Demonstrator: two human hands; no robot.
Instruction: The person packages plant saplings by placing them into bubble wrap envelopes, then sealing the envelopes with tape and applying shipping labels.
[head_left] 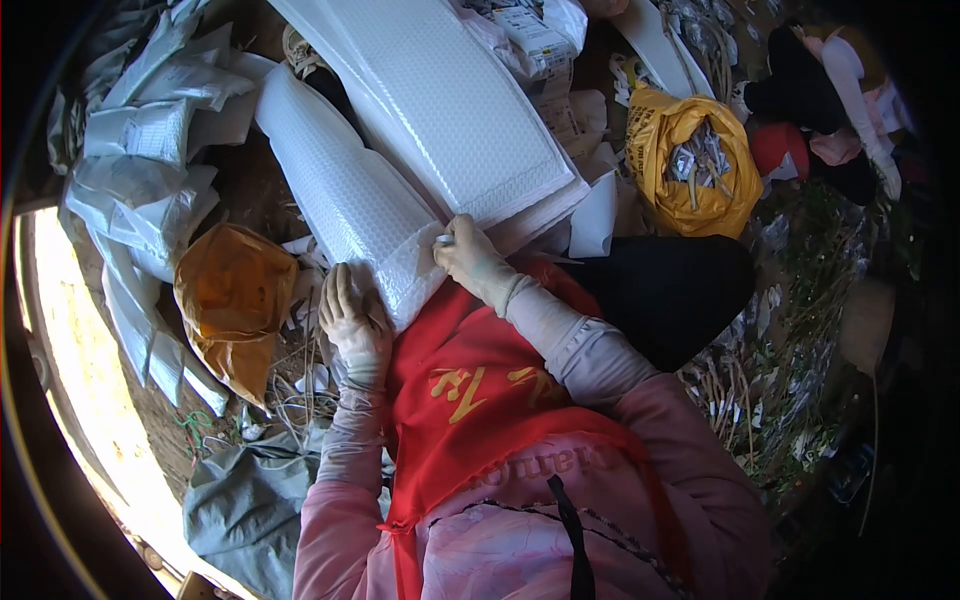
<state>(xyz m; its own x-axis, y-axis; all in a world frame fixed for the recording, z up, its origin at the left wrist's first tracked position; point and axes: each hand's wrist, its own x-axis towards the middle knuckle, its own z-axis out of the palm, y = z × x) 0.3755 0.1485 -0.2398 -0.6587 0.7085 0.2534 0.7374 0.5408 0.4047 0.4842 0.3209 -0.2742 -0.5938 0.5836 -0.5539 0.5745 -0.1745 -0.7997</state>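
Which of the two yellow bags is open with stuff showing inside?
The yellow bag at upper right; its mouth gapes, showing small packets. The orange-yellow bag beside the left hand lies crumpled shut.

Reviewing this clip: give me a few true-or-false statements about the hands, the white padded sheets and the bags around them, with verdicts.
1. The right hand holds a small object against the edge of the white padded roll. True.
2. The left hand is lifted well clear of the roll. False: it rests at the roll's near end.
3. Both hands are bare. False: both wear light gloves.
4. A yellow bag lies open to the right of the flat padded sheets. True.
5. The person wears a blue apron. False: the apron is red with yellow lettering.
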